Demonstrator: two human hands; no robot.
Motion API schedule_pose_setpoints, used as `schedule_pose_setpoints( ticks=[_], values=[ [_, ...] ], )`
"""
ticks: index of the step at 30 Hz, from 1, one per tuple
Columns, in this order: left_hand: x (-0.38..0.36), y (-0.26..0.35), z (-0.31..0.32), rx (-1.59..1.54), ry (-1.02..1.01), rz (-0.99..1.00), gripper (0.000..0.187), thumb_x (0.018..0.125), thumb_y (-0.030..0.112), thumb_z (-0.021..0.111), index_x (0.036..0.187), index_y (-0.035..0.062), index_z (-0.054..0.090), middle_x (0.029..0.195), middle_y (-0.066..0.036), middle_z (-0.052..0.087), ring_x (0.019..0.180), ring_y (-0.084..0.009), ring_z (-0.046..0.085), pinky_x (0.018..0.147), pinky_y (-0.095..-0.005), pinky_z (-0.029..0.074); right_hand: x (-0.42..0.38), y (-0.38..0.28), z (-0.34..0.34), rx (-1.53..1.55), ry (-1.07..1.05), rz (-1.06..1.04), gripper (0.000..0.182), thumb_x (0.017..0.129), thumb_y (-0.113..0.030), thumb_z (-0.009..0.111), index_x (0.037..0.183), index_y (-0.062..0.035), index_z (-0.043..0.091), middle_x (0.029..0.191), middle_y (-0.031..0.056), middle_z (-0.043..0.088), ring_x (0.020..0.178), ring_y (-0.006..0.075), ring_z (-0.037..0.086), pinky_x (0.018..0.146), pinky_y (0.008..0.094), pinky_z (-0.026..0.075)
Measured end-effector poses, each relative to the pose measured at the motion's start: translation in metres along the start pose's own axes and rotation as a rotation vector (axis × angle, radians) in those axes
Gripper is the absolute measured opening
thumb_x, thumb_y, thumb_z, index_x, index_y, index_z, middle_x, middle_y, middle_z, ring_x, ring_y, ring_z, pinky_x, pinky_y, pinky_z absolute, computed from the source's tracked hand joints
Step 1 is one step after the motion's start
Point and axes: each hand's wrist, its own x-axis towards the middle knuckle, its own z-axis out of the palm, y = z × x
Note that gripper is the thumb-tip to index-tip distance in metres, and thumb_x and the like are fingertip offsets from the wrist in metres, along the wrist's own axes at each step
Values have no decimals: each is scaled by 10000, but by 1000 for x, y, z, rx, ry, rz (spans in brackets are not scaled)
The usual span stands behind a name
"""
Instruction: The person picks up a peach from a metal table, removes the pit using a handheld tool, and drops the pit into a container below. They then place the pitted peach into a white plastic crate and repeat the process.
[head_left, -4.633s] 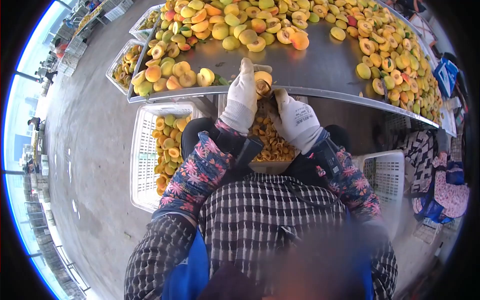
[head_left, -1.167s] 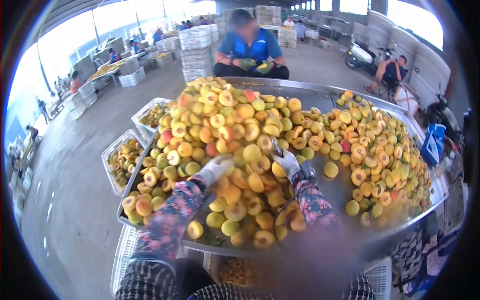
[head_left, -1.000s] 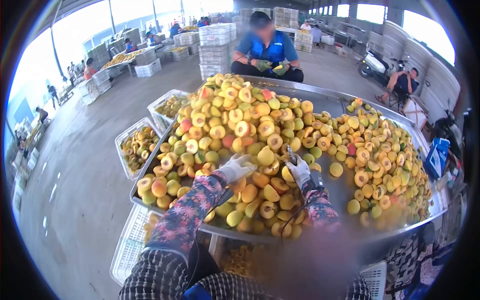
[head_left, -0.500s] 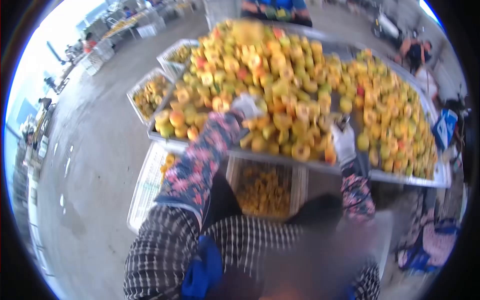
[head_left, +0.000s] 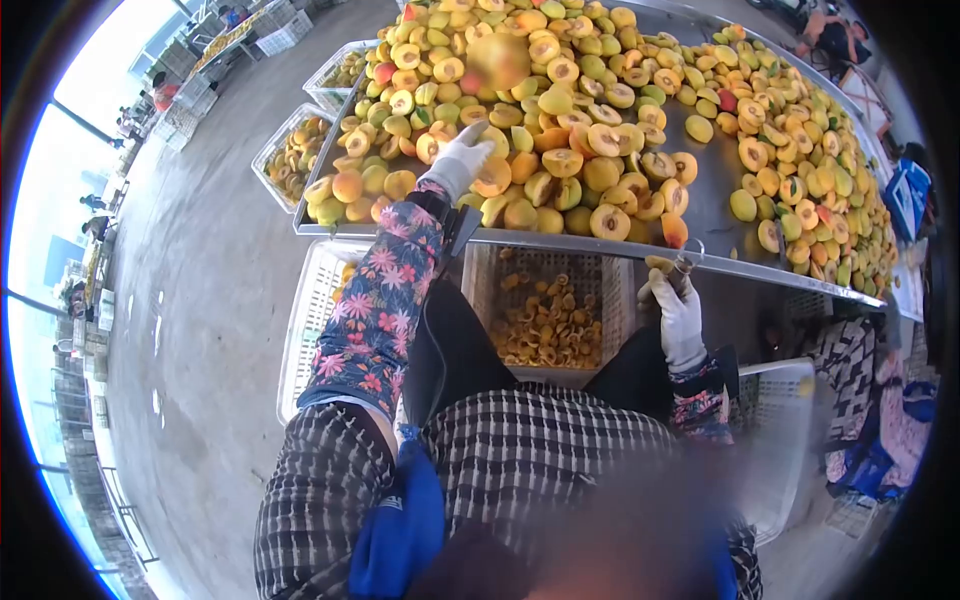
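Observation:
My left hand (head_left: pixel 462 163), in a white glove, reaches over the near left part of a pile of halved yellow peaches (head_left: pixel 562 162). Its fingers are stretched out and apart against the fruit, with no peach visibly held. My right hand (head_left: pixel 678 318), also gloved, is closed just below the metal table's front edge (head_left: pixel 600 243). From its fingers a metal ring tool (head_left: pixel 690 254) sticks up. A small brownish piece (head_left: pixel 658 264), perhaps a peach stone, shows at the fingertips. Cut faces and stone hollows are visible on many halves.
Beneath the table edge, a crate (head_left: pixel 617 290) contains brownish peach pieces. White crates stand at my left (head_left: pixel 318 285) and right (head_left: pixel 785 440). Two more fruit-filled crates (head_left: pixel 262 160) (head_left: pixel 318 88) flank the table's left side. A second peach heap (head_left: pixel 815 180) covers the table's right.
My right hand has drawn back from the peaches to below the table edge with the ring tool. My left hand has shifted slightly left and up. The view has tilted downward.

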Motion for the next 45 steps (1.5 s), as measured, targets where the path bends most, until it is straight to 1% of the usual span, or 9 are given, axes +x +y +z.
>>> schedule_pose_setpoints(
  ticks=[6,10,12,15,18,20,23,39,45],
  values=[
    [-47,32,8,489,1,-68,638,785,316,670,1354,96,482,1172,-231,630,1081,-359,614,941,-412,472,-6,17,14,-32,-103,141,291,936,-230,642,1168,-58,607,721,-34,576,604,46,513,553,201,425],
    [-46,28,15,255,86,-91,592,768,226,732,1273,7,512,1125,-140,653,1041,-298,631,884,-354,499,-5,21,41,-51,-211,118,361,962,-311,592,1220,-62,560,731,-43,534,587,38,467,513,193,388],
    [-49,25,27,-393,41,-165,477,810,114,681,1250,10,530,1104,-113,641,1017,-247,629,869,-363,514,-3,20,49,-86,-268,46,358,971,-302,569,1226,-51,556,735,-43,528,610,33,454,536,185,376],
    [-90,72,36,-1163,-104,-267,409,812,-12,588,1213,38,529,1085,-107,626,976,-248,637,840,-377,543,3,22,58,-342,-299,-322,231,907,-86,564,1128,-18,557,962,122,531,776,236,535,660,325,451],
    [-124,95,60,-1517,-229,-265,404,830,11,575,1228,26,516,1130,-117,611,1040,-258,613,856,-398,537,7,-3,72,-811,-212,-1181,229,878,-18,559,1106,-15,537,1014,229,550,838,411,572,691,426,495],
    [-137,98,73,-1521,-256,-240,417,928,210,577,1264,-15,480,1183,-141,601,1095,-279,593,983,-421,477,-14,-27,88,-490,-196,-502,249,917,-116,556,1143,-27,503,911,227,576,807,420,577,687,440,491],
    [-148,112,81,-1584,-198,-285,541,963,428,549,1271,-11,475,1177,-160,601,1088,-279,592,977,-413,471,-16,-21,87,-660,-170,-569,289,933,-198,552,1158,-36,469,858,227,594,793,434,587,676,463,483],
    [-163,125,88,-1298,35,-289,302,1009,299,481,1143,34,537,1018,-119,617,949,-252,630,813,-397,542,-37,-10,85,-928,-236,-494,213,919,-140,555,1061,-18,453,811,250,625,728,426,623,605,509,466],
    [-166,122,97,-957,118,-43,301,1008,253,468,1046,-10,607,933,-131,656,871,-229,653,775,-378,552,-37,0,84,-452,-376,-330,190,940,-162,560,1025,-13,478,787,249,613,773,426,618,622,463,455]
  ],
)
